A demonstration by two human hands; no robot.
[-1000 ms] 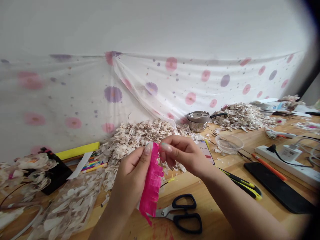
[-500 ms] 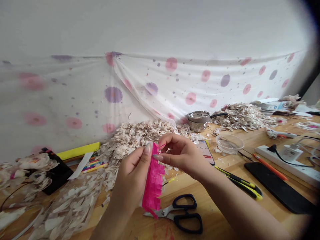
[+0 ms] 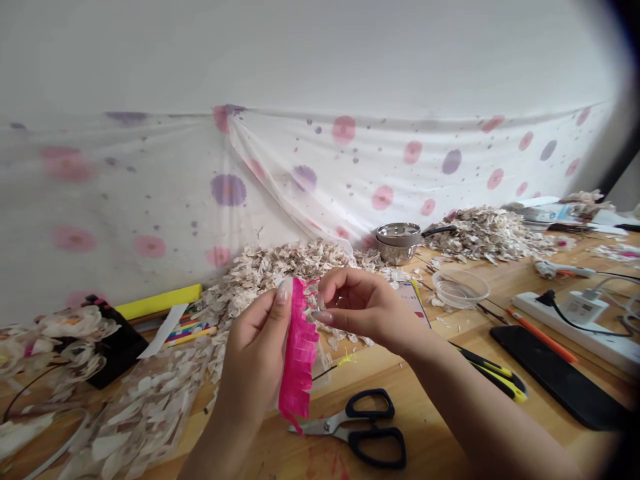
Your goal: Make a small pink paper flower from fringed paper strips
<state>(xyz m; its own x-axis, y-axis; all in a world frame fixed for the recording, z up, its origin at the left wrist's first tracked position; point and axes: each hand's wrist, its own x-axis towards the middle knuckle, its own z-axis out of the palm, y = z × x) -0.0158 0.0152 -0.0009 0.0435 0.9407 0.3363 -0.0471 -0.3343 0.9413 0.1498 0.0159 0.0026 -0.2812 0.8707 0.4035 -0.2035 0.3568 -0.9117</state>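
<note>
My left hand (image 3: 257, 347) grips a bright pink fringed strip of paper (image 3: 297, 373) along its uncut left edge, thumb laid on top. The strip hangs almost upright, its cut fringe facing right. Thin twisted strands stick out near its top. Beside them is my right hand (image 3: 357, 307), its thumb and curled fingers drawn together at one of the upper strands; the fingertips partly hide the exact hold. Below the strip lie scissors (image 3: 367, 430) with dark handles, their blades behind the strip's lower end. A small yellow-tipped stem (image 3: 345, 360) lies behind the strip.
Whitish petal-like pieces (image 3: 270, 267) are heaped at the back, with another heap (image 3: 493, 233) at right. Metal bowls (image 3: 397, 243), a clear plastic dish (image 3: 460, 288), a yellow-black cutter (image 3: 495, 377), a black phone (image 3: 555, 377) and a power strip (image 3: 565, 330) stand around. Artificial flowers (image 3: 75, 327) lie left.
My left hand and the pink strip have shifted slightly left, away from my right hand. The right hand's fingertips have come off the strip's body to the strand ends.
</note>
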